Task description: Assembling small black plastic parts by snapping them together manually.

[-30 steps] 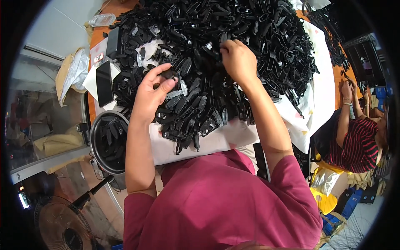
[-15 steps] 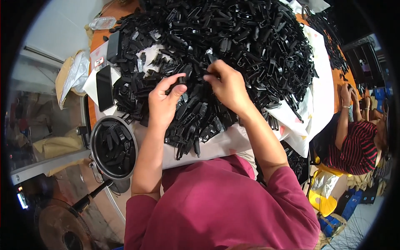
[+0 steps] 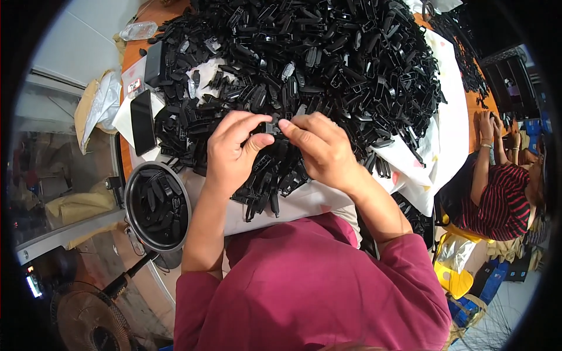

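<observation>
A large heap of small black plastic parts (image 3: 351, 64) covers most of the table in front of me. Over its near side, my left hand (image 3: 231, 153) pinches a small black plastic part (image 3: 271, 125) between thumb and forefinger. My right hand (image 3: 329, 151) meets it from the other side, its thumb and forefinger closed at the part's right end. Whether the right fingers hold a second piece cannot be made out. Loose black parts lie just beneath both hands, near the table's front edge.
Left of my left forearm stands a round metal bowl (image 3: 130, 206) with black parts in it. A dark phone (image 3: 142, 123) and a clear plastic bottle (image 3: 139, 31) lie on the table's left. A fan (image 3: 93, 316) stands lower left. Another person (image 3: 497, 199) works at the right.
My right hand has come down and left from the heap to the left hand. The two hands' fingertips now meet at the small black part.
</observation>
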